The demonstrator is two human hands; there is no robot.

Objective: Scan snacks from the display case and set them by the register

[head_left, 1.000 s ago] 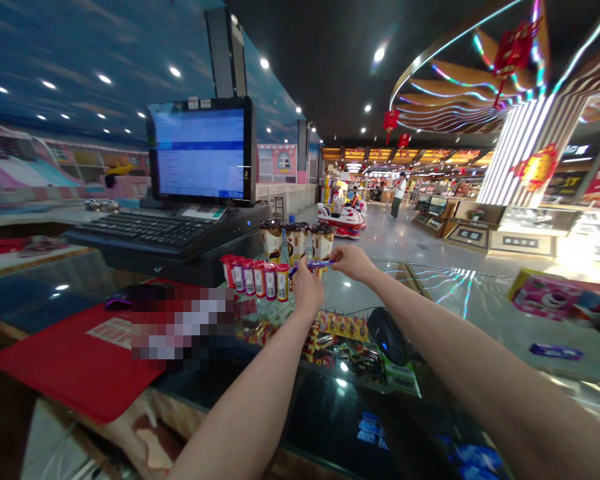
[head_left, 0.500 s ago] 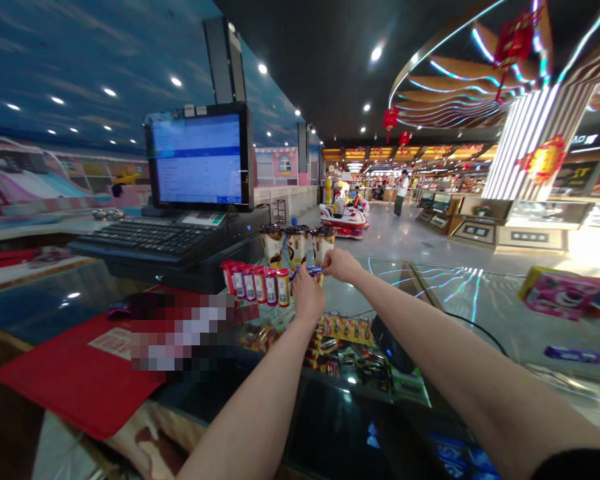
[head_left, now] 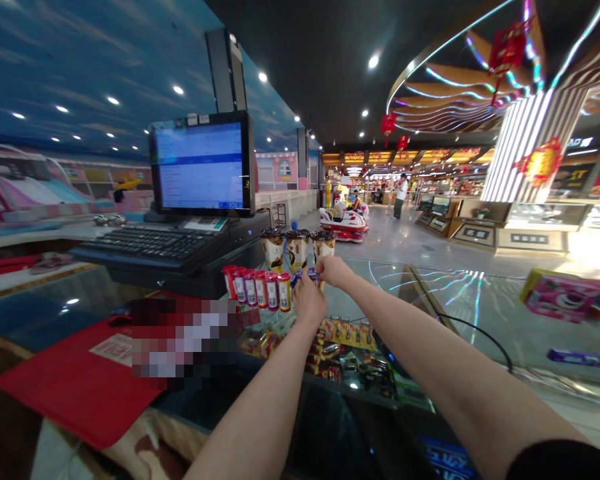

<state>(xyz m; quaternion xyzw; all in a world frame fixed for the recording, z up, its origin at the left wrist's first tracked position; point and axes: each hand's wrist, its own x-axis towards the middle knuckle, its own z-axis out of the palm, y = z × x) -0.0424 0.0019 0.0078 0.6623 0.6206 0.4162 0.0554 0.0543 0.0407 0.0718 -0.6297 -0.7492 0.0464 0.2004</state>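
Both my hands reach out over the glass counter. My left hand (head_left: 310,301) is closed on a small blue-purple wrapped packet (head_left: 297,277); its print is too small to read. My right hand (head_left: 335,272) pinches at the packet's right end, close beside the left fingers. Just left of my left hand stands a row of several small red, purple and orange tubes (head_left: 260,290). Behind my hands are three cups (head_left: 298,251) with dark lids, the right one partly hidden by my right hand.
A monitor (head_left: 200,163) and a black keyboard (head_left: 150,243) stand at the left, above a red mat (head_left: 70,380). Under the glass lie several small packaged goods (head_left: 347,333). A pink box (head_left: 560,295), a purple packet (head_left: 577,358) and a black cable (head_left: 480,329) are at the right.
The right hand has shifted slightly left and down, nearer my left hand. The packet stays between them. The view has tilted a little.
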